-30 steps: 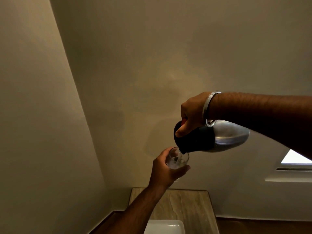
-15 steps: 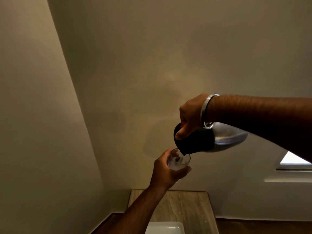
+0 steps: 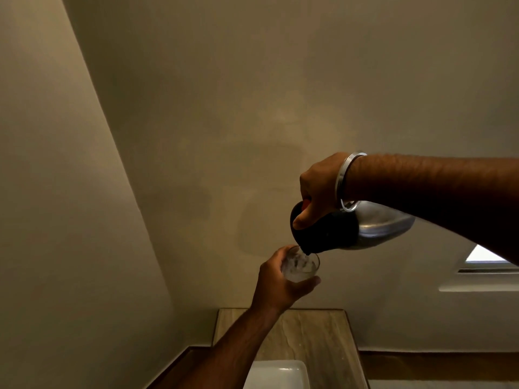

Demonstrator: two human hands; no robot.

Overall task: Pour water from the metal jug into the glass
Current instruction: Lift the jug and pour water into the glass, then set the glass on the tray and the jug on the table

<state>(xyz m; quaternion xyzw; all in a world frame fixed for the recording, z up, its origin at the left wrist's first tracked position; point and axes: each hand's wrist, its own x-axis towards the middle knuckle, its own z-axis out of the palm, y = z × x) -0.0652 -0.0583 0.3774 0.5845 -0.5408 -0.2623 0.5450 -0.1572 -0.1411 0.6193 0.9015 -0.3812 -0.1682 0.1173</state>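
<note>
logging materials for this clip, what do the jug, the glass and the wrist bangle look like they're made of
Jug: body looks like brushed or satin metal, silvery with soft highlights; its top section is dark and matte, probably plastic.
Glass: clear glass or clear plastic; the fingers show through it and it glints.
Bangle: polished silvery metal, likely steel, with a bright edge.

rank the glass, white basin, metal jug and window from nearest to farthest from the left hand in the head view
1. glass: held in the left hand.
2. metal jug: just above, spout at the glass rim.
3. white basin: below, bottom edge.
4. window: far right.
</note>
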